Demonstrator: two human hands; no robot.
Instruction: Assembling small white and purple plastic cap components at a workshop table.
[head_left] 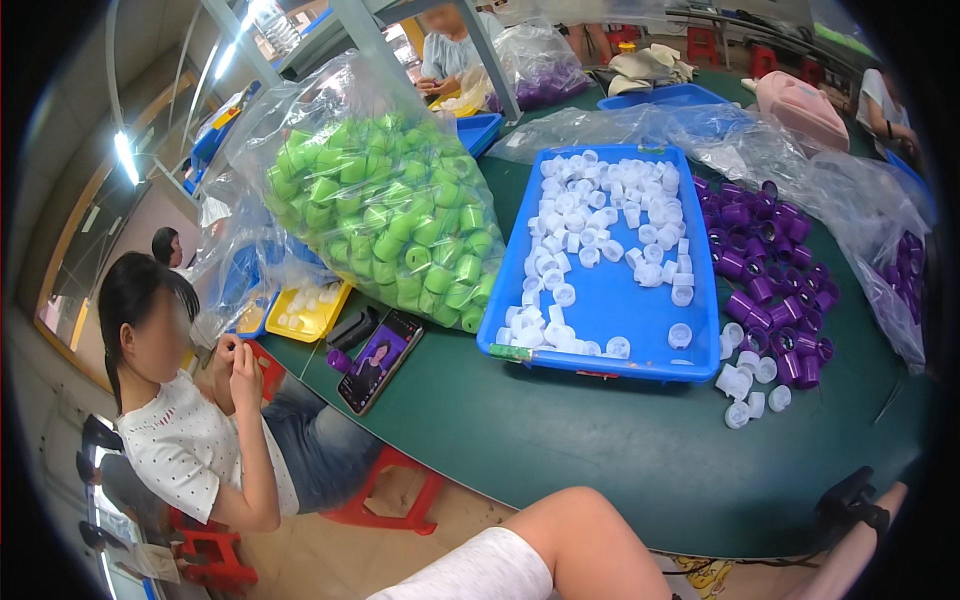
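White caps (pixel 652 176) partly fill a blue tray (pixel 628 305); I cannot tell how the right grip (pixel 893 497) stands.

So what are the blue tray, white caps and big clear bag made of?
Blue tray: probably hard plastic, smooth and slightly shiny, with stiff, even walls.
White caps: likely plastic; they look milky, maybe slightly see-through.
Clear bag: thin, glossy plastic film, it seems, wrinkled, with green pieces showing through.

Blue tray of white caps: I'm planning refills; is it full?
Partly full: white caps crowd the far end of the blue tray, but much of its nearer half shows bare.
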